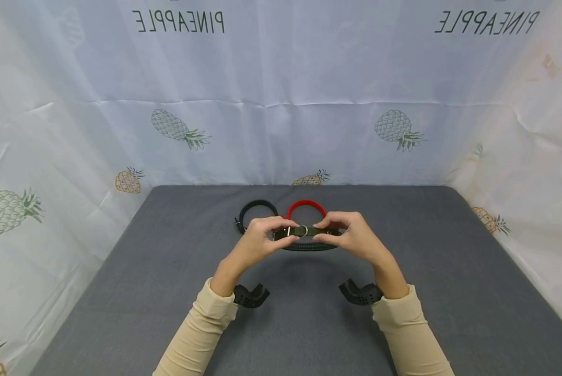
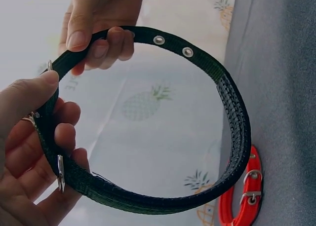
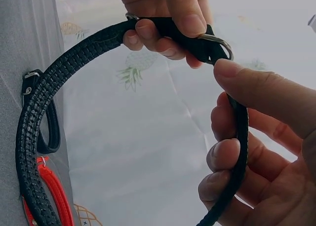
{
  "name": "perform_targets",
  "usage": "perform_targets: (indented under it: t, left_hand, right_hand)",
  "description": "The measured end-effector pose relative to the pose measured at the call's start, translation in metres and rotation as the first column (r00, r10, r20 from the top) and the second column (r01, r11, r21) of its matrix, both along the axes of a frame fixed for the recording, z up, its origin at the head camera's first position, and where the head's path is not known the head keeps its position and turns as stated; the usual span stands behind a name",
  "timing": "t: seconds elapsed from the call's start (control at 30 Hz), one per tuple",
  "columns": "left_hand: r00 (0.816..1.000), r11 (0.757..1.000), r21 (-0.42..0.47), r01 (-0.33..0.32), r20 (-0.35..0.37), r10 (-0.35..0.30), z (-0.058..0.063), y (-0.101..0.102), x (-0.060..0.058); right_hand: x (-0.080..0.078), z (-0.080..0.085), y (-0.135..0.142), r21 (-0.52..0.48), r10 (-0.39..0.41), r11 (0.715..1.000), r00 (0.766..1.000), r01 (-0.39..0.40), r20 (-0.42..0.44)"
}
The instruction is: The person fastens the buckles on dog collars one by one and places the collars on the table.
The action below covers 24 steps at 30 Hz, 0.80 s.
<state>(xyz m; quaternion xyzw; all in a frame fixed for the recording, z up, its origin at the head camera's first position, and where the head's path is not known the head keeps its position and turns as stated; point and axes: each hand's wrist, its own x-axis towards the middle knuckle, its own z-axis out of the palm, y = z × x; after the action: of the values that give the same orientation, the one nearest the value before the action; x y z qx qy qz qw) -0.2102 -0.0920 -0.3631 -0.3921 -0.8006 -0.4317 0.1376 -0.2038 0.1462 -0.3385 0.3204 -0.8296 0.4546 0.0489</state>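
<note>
A dark green collar (image 1: 311, 247) is held up above the table as a round loop. Its inner side carries a dark textured lining (image 2: 236, 122). My left hand (image 1: 257, 237) pinches the buckle end, near a metal D-ring (image 2: 60, 173). From the other side my right hand (image 1: 353, 235) grips the strap, thumb on top and fingers curled beneath. Metal eyelets (image 2: 159, 40) line the strap beyond the right fingers. Between the hands a metal ring (image 3: 221, 42) shows at the strap. Fingers partly hide the join, so I cannot tell whether the buckle is fastened.
Behind the hands, a black collar (image 1: 257, 202) and a red collar (image 1: 306, 202) lie on the grey table (image 1: 300, 324), the black one to the left. A white curtain (image 1: 281, 141) printed with pineapples surrounds the table. Each wrist wears a black camera mount (image 1: 253, 296).
</note>
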Motion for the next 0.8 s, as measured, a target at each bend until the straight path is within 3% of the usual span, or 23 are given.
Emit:
perform_targets:
  t: [0.8]
  left_hand:
    - [1.000, 1.000, -0.028, -0.008, 0.011, 0.008, 0.0007, 0.0034, 0.0027]
  right_hand:
    - [0.0039, 0.0011, -0.0066, 0.030, -0.002, 1.000, 0.999, 0.003, -0.044]
